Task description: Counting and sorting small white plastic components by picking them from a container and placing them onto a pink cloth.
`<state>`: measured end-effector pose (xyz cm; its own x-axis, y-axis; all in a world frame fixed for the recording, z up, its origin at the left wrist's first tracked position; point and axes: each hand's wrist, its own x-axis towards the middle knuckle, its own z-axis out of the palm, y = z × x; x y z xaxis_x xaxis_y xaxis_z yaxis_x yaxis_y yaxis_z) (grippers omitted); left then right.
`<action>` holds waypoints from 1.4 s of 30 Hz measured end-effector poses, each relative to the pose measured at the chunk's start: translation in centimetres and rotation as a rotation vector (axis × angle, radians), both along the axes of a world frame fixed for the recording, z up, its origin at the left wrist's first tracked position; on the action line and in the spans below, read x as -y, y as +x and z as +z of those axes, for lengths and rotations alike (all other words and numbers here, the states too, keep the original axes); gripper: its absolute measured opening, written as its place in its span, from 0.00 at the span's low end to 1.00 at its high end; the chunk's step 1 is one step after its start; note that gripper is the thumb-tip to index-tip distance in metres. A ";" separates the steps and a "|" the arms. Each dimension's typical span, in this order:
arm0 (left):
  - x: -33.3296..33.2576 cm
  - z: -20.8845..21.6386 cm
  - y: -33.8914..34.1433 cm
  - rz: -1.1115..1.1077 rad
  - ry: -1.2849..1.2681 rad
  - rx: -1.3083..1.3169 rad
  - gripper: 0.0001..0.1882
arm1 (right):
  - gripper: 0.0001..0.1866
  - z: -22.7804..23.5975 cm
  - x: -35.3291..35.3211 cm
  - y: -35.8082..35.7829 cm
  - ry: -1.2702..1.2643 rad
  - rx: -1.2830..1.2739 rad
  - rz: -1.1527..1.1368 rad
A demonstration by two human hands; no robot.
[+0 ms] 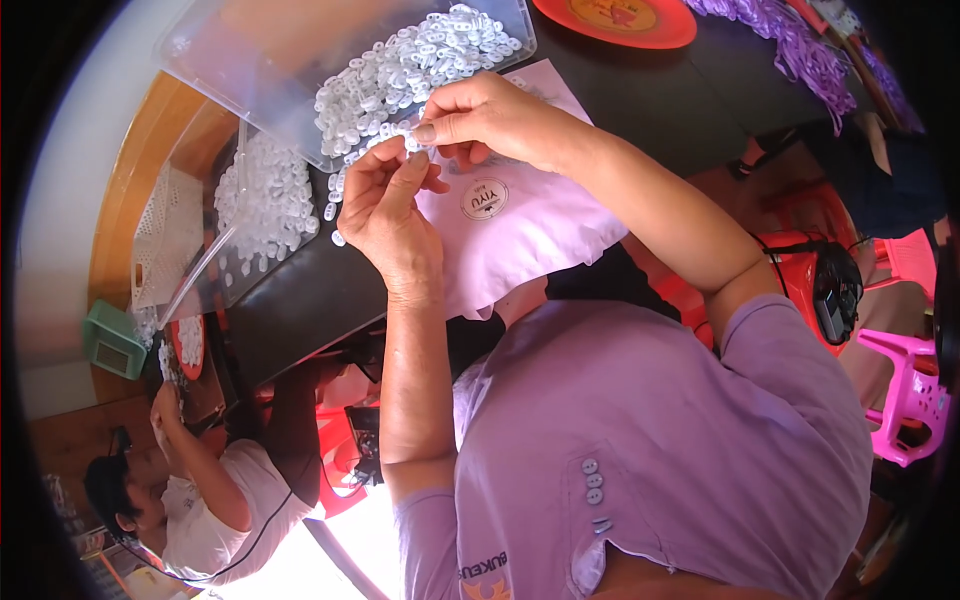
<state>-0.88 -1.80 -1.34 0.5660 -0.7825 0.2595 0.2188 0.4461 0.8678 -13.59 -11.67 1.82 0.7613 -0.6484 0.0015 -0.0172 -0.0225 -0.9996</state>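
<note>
My left hand (pixel 393 222) and my right hand (pixel 492 118) meet at the front edge of a clear plastic bin (pixel 240 62). Thumb and fingers of both are pinched on a small white piece (pixel 412 143), too small to make out fully. Inside the bin lies a heap of small white oval pieces (pixel 385 75) with dark marks on their faces. More of these ovals trail over the table beside my left fingers. Under my right wrist a pink cloth (pixel 530 225) with a round printed label spreads over the table edge toward my lap.
A second heap of white pieces (pixel 265 195) lies left of the bin. A red round tray (pixel 640 25) and purple strands (pixel 800 60) are at the far right. At the lower left another person (pixel 215 480) works beside a green container (pixel 115 340). A pink stool (pixel 905 395) stands right.
</note>
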 end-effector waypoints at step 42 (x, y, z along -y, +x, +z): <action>-1.4 -0.1 -1.3 0.002 -0.130 0.228 0.16 | 0.13 -0.4 -0.7 -1.0 0.171 0.204 0.321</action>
